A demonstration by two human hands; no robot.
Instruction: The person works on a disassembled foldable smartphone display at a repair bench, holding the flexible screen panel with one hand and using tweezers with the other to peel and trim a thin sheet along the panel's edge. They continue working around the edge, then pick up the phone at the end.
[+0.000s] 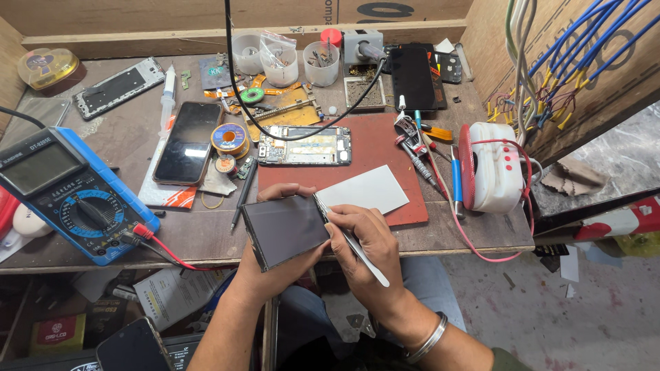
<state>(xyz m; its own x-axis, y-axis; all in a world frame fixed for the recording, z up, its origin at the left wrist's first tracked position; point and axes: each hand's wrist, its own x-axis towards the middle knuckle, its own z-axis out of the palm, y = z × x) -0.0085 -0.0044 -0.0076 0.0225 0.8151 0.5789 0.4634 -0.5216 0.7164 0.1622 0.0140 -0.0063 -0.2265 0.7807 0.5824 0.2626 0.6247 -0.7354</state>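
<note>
My left hand point(271, 264) holds a dark phone screen panel point(285, 229) from below and behind, tilted up over the near edge of the bench. My right hand point(368, 240) grips a thin metal pry tool point(357, 249) like a pen, its tip at the panel's upper right corner. A white rectangular sheet point(364, 191) lies on the red work mat point(375, 148) just beyond the hands. An opened phone with its board showing point(304, 145) rests at the mat's far left edge.
A blue multimeter point(65, 192) with red lead sits at left. A black phone point(187, 141), solder spool point(229, 137), clear cups of parts point(280, 63), tweezers and screwdrivers point(421, 148) and a white-red device point(491, 168) crowd the bench. Blue wires point(584, 48) hang at right.
</note>
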